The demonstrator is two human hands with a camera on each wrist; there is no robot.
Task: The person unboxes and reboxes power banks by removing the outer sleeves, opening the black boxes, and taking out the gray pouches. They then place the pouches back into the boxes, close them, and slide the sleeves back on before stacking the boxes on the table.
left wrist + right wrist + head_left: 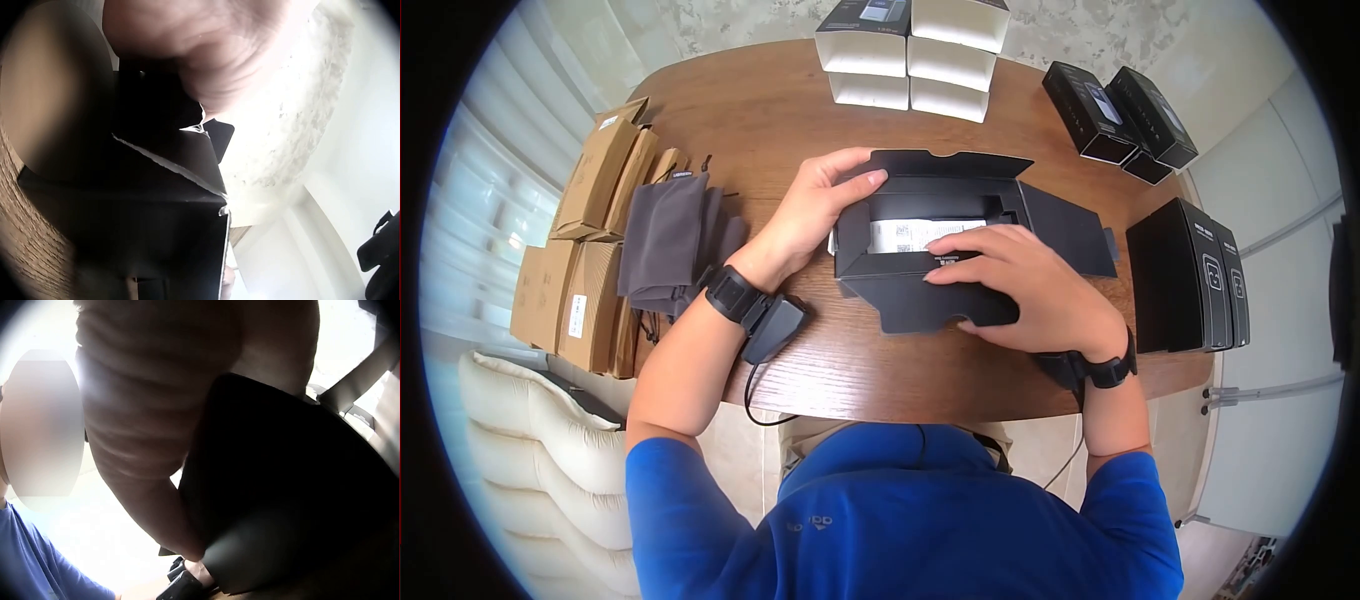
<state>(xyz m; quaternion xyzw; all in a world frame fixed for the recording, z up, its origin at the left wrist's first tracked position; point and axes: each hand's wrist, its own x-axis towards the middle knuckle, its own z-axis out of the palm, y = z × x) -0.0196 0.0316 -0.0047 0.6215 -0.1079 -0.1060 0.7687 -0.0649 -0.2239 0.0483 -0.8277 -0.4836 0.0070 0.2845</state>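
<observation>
An opened black box (920,270) lies on the table with its flaps spread; inside it are white labels (900,236). At its left end the left hand (810,205) grips the box, thumb over the top edge. The left wrist view shows this hand (206,50) against the torn-edged black cardboard (150,231). The right hand (1040,285) lies over the front side, fingers spread across the front edge and thumb at the front flap. In the right wrist view, the dark flap (287,481) hides part of this hand (150,412).
White open-ended boxes (948,65) are stacked at the back. Black boxes stand at the back right (1090,105) and right (1180,280). Brown cartons (585,290) and grey cloth pouches (665,235) are on the left. Cables hang from both wrist cameras.
</observation>
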